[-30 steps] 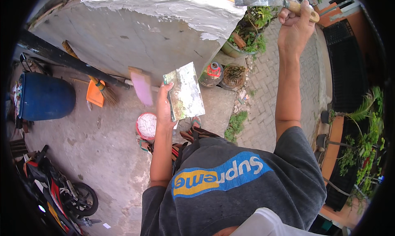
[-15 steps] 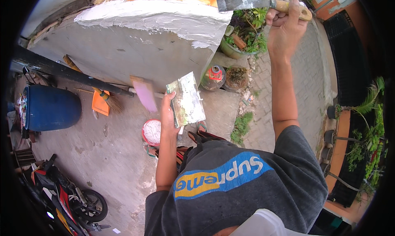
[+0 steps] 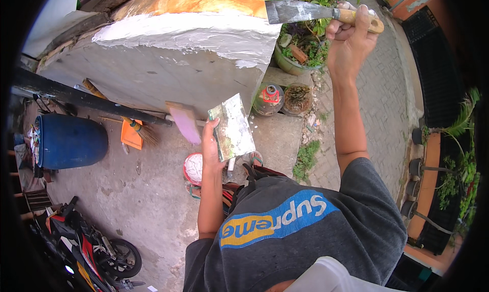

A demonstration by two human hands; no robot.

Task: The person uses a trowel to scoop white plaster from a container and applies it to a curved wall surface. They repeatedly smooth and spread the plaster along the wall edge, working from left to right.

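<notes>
My right hand (image 3: 350, 45) is raised high at the right, its fingers closed round the wooden handle of a putty knife (image 3: 300, 11). The wide grey blade points left and overlaps the right end of the wall (image 3: 153, 78); whether it touches cannot be told. A thick, uneven band of white putty (image 3: 188, 31) runs along the wall's upper part, under an orange-stained surface (image 3: 204, 0). Lower down, my left hand (image 3: 211, 144) grips a flat rectangular board (image 3: 235, 129) smeared with white putty. The thumb lies on its left edge; the other fingers are mostly hidden beneath.
By my feet stands a red-rimmed bucket of white paste (image 3: 193, 168). A pink-faced board (image 3: 186, 124) leans on the wall near a broom (image 3: 145, 131) and orange dustpan (image 3: 131, 134). A dark pole (image 3: 91, 98), blue barrel (image 3: 74, 140), motorcycle (image 3: 97, 251) and potted plants (image 3: 300, 57) stand around.
The whole view has shifted slightly. The putty knife and my right hand sit a little lower and further left in the picture. Both hands keep their hold.
</notes>
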